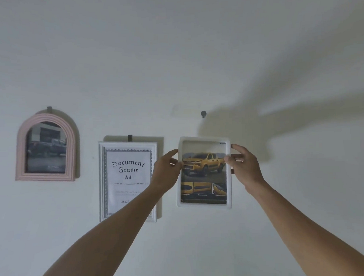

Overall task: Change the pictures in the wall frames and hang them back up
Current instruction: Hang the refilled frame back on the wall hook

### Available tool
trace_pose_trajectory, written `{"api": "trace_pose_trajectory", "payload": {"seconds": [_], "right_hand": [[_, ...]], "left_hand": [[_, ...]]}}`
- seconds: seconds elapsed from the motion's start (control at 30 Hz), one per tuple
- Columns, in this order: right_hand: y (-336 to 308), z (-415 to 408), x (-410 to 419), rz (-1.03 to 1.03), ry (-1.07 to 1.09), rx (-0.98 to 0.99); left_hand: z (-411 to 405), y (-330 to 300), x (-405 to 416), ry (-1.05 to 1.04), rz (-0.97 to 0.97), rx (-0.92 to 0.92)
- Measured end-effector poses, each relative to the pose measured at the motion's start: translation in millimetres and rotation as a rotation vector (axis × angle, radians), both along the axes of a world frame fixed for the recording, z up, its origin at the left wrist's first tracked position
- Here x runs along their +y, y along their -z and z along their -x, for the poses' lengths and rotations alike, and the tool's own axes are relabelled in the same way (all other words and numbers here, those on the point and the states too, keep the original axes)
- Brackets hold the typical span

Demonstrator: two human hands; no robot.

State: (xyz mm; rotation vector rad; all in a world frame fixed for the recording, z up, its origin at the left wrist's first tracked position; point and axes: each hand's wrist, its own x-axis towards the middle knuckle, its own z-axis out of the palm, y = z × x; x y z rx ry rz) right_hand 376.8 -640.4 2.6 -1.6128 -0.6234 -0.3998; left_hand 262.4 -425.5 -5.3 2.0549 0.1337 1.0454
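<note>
I hold a small white frame (206,205) with a yellow pickup truck picture upright in front of the wall. My left hand (166,171) grips its left edge and my right hand (245,166) grips its right edge. A dark wall hook (203,113) sticks out of the wall just above the frame's top edge, bare, with a gap between them. To the left hangs a white frame (128,181) reading "Document Frame A4". Further left hangs a pink arched frame (45,148) with a dark vehicle picture.
The wall (194,54) is plain white above and below the frames. Shadows of my arms fall across the wall at the upper right. Both hung frames sit on small dark hooks.
</note>
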Motion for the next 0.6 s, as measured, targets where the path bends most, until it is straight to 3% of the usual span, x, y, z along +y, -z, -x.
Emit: {"api": "trace_pose_trajectory", "payload": {"seconds": [0.27, 0.6], "right_hand": [[-57, -57, 8, 0.018, 0.001, -0.101], [-72, -92, 26, 0.052, -0.019, -0.189]], "left_hand": [[-49, -66, -2, -0.185, -0.127, -0.039], [-90, -75, 10, -0.29, -0.164, -0.042]]}}
